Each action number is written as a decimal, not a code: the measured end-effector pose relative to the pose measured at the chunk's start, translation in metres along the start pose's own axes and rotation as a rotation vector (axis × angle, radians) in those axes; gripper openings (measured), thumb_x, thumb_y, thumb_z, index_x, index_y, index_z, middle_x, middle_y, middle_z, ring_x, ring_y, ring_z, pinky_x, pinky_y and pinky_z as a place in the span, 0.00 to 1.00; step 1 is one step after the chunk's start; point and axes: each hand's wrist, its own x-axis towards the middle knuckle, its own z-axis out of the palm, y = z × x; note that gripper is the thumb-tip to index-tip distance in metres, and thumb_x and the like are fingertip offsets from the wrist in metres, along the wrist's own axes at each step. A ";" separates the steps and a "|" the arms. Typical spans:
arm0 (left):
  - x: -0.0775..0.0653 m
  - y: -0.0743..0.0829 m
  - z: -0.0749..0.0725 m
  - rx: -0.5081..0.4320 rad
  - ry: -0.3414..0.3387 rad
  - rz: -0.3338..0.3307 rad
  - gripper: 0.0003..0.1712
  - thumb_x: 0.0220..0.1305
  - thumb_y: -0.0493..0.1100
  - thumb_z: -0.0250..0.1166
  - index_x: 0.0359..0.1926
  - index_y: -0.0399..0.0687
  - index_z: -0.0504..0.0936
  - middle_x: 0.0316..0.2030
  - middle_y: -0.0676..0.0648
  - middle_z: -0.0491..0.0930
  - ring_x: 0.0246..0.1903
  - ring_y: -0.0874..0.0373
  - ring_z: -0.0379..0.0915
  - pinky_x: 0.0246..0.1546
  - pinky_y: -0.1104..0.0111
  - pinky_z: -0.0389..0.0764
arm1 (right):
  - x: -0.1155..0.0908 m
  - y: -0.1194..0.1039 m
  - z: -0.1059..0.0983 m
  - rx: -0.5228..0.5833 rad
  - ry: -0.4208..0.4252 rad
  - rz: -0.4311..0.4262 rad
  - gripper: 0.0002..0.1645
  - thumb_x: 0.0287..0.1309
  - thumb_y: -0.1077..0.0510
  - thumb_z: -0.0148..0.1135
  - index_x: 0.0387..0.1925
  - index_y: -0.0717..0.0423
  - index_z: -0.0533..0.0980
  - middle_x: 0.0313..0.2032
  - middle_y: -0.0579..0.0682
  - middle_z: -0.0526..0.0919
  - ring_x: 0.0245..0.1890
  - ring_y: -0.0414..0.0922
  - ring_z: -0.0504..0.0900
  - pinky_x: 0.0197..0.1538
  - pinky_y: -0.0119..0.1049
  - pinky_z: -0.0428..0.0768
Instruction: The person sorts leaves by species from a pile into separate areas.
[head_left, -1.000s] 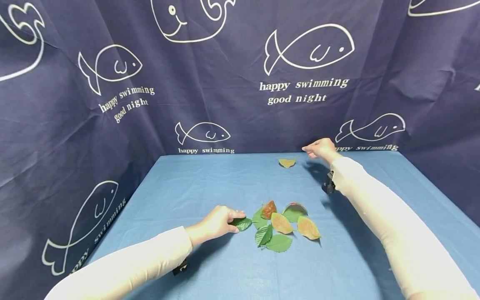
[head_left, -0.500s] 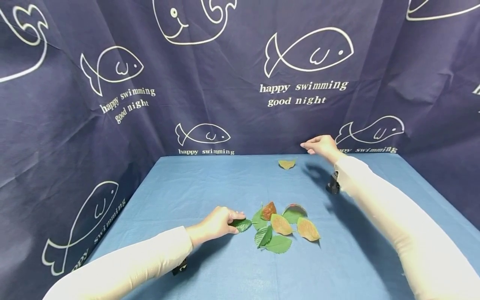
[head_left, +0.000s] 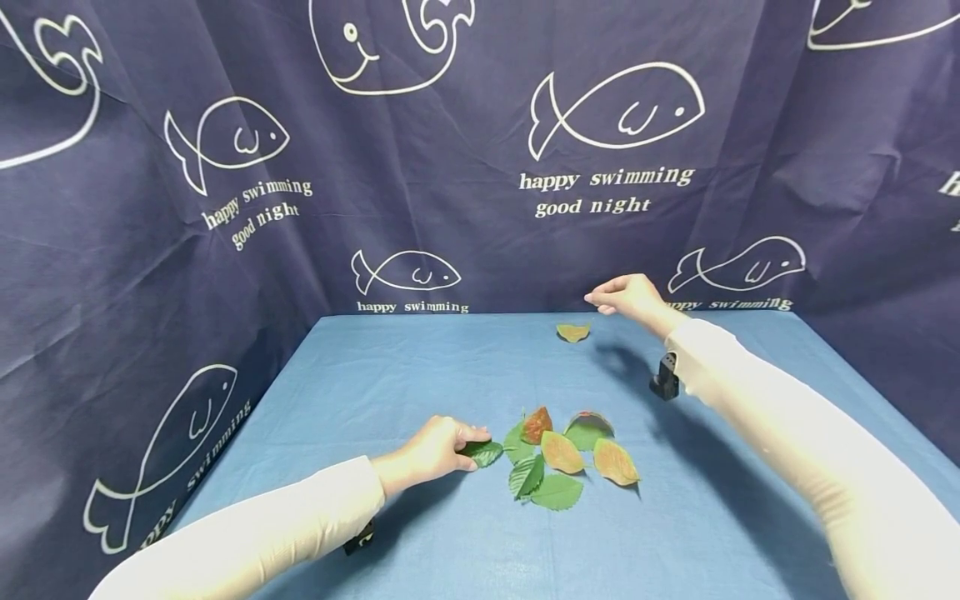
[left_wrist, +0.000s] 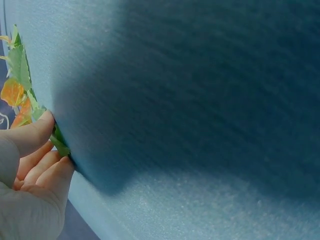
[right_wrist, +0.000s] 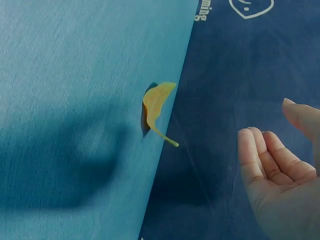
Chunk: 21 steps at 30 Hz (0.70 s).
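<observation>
On the blue cloth, my left hand point(head_left: 431, 454) pinches a green leaf point(head_left: 486, 453) by its left end. In the left wrist view that leaf point(left_wrist: 60, 144) shows between the thumb and fingers. My right hand point(head_left: 633, 302) hovers over the far side of the table, near a lone yellow-green leaf point(head_left: 573, 332). The right wrist view shows this leaf point(right_wrist: 156, 104) curled, its stem reaching past the table edge. There the right hand point(right_wrist: 280, 175) holds nothing, thumb apart from loosely bent fingers.
Beside the left hand lies a loose cluster of leaves: a reddish-brown leaf point(head_left: 536, 425), yellow-orange leaves such as this one point(head_left: 616, 462), and several green leaves, one in front point(head_left: 557, 492). A dark fish-print curtain point(head_left: 420, 183) hangs behind the blue table point(head_left: 390, 375).
My right hand has moved a little to the left, closer to the lone yellow-green leaf. The left hand keeps its place on the green leaf.
</observation>
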 end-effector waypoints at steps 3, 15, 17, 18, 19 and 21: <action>0.000 0.000 0.000 -0.003 0.000 0.002 0.28 0.51 0.36 0.74 0.56 0.44 0.82 0.56 0.44 0.80 0.59 0.47 0.74 0.56 0.57 0.77 | -0.004 -0.002 0.001 -0.013 -0.019 -0.002 0.27 0.59 0.46 0.66 0.51 0.63 0.80 0.43 0.57 0.87 0.28 0.31 0.83 0.58 0.47 0.77; 0.000 0.000 0.000 -0.025 -0.004 -0.005 0.28 0.51 0.36 0.74 0.56 0.44 0.82 0.56 0.44 0.80 0.60 0.46 0.73 0.56 0.57 0.78 | -0.019 -0.002 0.010 0.026 -0.096 -0.022 0.27 0.59 0.48 0.67 0.51 0.64 0.80 0.43 0.54 0.88 0.29 0.31 0.84 0.59 0.50 0.77; 0.000 -0.001 0.001 -0.025 -0.005 -0.006 0.28 0.51 0.36 0.74 0.56 0.44 0.82 0.56 0.44 0.79 0.60 0.46 0.73 0.56 0.57 0.78 | -0.022 -0.001 0.012 0.027 -0.109 -0.032 0.26 0.59 0.49 0.66 0.51 0.65 0.80 0.41 0.52 0.88 0.29 0.32 0.84 0.56 0.47 0.79; -0.001 -0.001 0.001 -0.028 -0.007 -0.009 0.28 0.52 0.36 0.74 0.57 0.45 0.82 0.57 0.45 0.79 0.60 0.47 0.73 0.56 0.57 0.78 | -0.023 0.000 0.013 0.033 -0.118 -0.036 0.26 0.60 0.49 0.66 0.51 0.66 0.80 0.41 0.53 0.88 0.29 0.32 0.84 0.55 0.45 0.81; -0.001 -0.001 0.001 -0.032 -0.008 -0.013 0.28 0.52 0.36 0.74 0.57 0.45 0.82 0.57 0.45 0.79 0.61 0.47 0.72 0.56 0.57 0.78 | -0.024 0.001 0.014 0.041 -0.125 -0.041 0.25 0.60 0.50 0.66 0.51 0.66 0.80 0.40 0.53 0.88 0.29 0.32 0.84 0.52 0.43 0.82; -0.001 -0.001 0.001 -0.038 -0.011 -0.018 0.28 0.52 0.36 0.73 0.57 0.46 0.82 0.57 0.45 0.79 0.61 0.47 0.72 0.56 0.57 0.78 | -0.026 0.002 0.017 0.063 -0.140 -0.045 0.25 0.60 0.51 0.66 0.51 0.67 0.79 0.40 0.54 0.88 0.30 0.33 0.84 0.47 0.38 0.84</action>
